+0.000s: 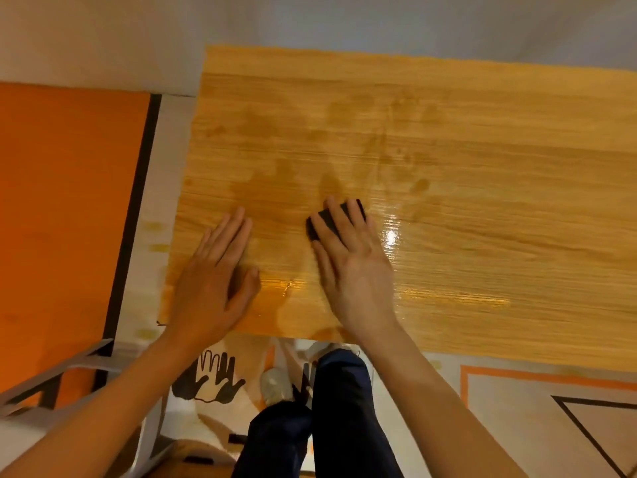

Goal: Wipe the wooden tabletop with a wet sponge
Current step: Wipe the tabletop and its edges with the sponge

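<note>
The wooden tabletop (465, 174) fills the middle and right of the head view, with dark damp patches and glossy wet streaks near its front edge. My right hand (351, 267) presses flat on a dark sponge (319, 222), whose edges show under my fingers near the front left of the table. My left hand (213, 281) lies flat on the wood to the left of the sponge, fingers together, holding nothing.
The table's left edge (179, 215) and front edge (482, 357) are close to my hands. An orange panel (65, 208) stands to the left. A grey metal frame (51, 377) is at the lower left. My legs and shoes (275, 388) are below the table edge.
</note>
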### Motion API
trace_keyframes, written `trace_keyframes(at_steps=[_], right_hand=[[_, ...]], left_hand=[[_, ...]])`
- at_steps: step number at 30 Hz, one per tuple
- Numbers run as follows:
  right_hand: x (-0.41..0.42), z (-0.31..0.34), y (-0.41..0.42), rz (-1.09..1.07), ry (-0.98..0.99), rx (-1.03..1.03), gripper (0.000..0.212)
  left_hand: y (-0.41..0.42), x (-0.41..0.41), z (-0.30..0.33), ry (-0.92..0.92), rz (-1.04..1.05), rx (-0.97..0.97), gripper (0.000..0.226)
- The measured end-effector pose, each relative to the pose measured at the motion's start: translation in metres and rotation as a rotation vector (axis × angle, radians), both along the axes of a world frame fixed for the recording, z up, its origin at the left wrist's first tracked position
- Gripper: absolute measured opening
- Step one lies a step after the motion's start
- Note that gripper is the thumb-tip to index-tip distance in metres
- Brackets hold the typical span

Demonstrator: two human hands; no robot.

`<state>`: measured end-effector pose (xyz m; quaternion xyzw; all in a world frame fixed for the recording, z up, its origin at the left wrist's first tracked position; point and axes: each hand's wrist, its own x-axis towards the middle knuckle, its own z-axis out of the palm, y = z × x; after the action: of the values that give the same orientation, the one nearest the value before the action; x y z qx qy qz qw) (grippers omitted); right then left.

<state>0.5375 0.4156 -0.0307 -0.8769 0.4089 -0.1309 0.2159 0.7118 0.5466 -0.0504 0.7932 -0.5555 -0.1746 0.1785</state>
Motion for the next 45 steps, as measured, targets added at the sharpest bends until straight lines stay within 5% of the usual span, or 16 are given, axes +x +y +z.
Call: trace_keyframes(at_steps=[4,8,15,23,30,36,45], right_hand=[[-0.096,0.004,-0.045,-0.263,0.001,0.017,0.035],[-0.094,0.008,-0.059,-0.441,-0.013,0.091,0.039],[-0.103,0.010,-0.014,0.013,0.072,0.025,0.042],[-0.036,0.003,-0.117,-0.224,0.009,0.044,0.040],[-0.084,0.010,-0.040,0.129,0.051,0.103,0.041],[-0.010,0.001,-0.131,-0.160,0.069,0.038,0.041],[-0.035,0.011,-0.032,-0.010,0.118,0.132,0.044]], left_hand=[[0.001,0.003,0.003,0.092,0.013,-0.002,0.061],[-0.033,0.010,0.007,0.097,0.048,-0.018,0.058],[-0.105,0.043,0.000,-0.034,0.082,-0.109,0.053],[-0.106,0.047,-0.003,-0.038,0.056,-0.115,0.054],[-0.108,0.051,-0.003,-0.030,0.085,-0.070,0.056],[-0.107,0.049,-0.003,-0.028,0.069,-0.079,0.056],[-0.110,0.045,0.004,0.000,0.086,-0.075,0.059]])
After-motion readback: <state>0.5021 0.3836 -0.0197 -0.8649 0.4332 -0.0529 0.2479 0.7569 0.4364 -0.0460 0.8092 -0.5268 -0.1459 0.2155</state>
